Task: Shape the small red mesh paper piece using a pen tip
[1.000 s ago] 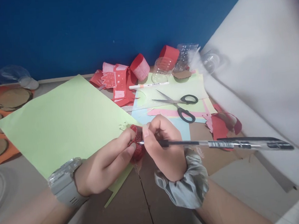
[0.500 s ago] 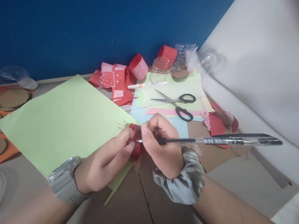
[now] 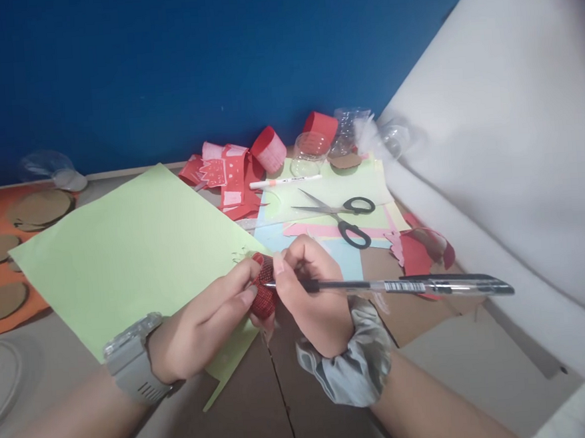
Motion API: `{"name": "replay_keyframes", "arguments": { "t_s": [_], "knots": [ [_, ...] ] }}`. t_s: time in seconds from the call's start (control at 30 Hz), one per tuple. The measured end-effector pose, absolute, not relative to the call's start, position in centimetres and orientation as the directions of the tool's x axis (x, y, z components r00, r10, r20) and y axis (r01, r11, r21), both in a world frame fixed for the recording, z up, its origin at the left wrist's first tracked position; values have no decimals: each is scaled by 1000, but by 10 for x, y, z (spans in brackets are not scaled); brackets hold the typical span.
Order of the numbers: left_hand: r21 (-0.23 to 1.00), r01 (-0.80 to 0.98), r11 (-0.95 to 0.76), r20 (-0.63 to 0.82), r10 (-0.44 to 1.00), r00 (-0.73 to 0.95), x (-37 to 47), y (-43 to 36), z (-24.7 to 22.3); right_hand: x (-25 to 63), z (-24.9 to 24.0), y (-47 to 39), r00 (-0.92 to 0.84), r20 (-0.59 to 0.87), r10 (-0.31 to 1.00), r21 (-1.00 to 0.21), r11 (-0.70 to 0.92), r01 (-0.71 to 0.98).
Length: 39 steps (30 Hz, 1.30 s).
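Note:
Between finger and thumb, my left hand (image 3: 212, 318) pinches a small rolled piece of red paper (image 3: 263, 304) covered with a dark crosshatched pattern. My right hand (image 3: 318, 300) grips a clear-barrelled pen (image 3: 392, 287), its cap stuck on the far end pointing right. The pen's tip meets the patterned side of the red paper. A light green sheet (image 3: 139, 256) lies behind and under my left hand, with small pen marks near its right corner. Part of the red paper is hidden by my fingers.
Black-handled scissors (image 3: 339, 212) lie spread on coloured papers beyond my right hand. Near them are a white marker (image 3: 284, 181), red paper rings (image 3: 268, 150) and clear plastic cups (image 3: 310, 153). Cardboard discs (image 3: 41, 208) rest on orange paper at left. A blue wall (image 3: 211, 64) rises behind.
The view has shifted slightly, so the table things appear lower. My hands keep the same grips, and the pen tip has shifted slightly on the red paper.

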<state>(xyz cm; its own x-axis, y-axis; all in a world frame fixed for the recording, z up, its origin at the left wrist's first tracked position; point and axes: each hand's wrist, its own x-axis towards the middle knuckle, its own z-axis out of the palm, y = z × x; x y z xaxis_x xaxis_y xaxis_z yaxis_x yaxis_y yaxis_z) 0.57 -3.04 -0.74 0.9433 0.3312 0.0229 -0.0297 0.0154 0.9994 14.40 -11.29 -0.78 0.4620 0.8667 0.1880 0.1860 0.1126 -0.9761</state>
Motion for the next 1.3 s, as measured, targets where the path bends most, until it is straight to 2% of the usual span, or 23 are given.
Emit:
{"name": "replay_keyframes", "arguments": {
  "t_s": [0.7, 1.1, 1.3],
  "knots": [
    [1000, -10, -1, 10, 307, 952, 5, -28, -8, 143, -8, -112, 480, 166, 861, -979, 84, 187],
    [998, -50, -47, 62, 311, 948, 4, -26, -11, 142, -7, -111, 479, 183, 859, -974, 92, 208],
    [993, -104, -55, 114, 243, 963, 3, -23, -9, 143, -8, -111, 502, 171, 848, -968, 48, 247]
  ]
}}
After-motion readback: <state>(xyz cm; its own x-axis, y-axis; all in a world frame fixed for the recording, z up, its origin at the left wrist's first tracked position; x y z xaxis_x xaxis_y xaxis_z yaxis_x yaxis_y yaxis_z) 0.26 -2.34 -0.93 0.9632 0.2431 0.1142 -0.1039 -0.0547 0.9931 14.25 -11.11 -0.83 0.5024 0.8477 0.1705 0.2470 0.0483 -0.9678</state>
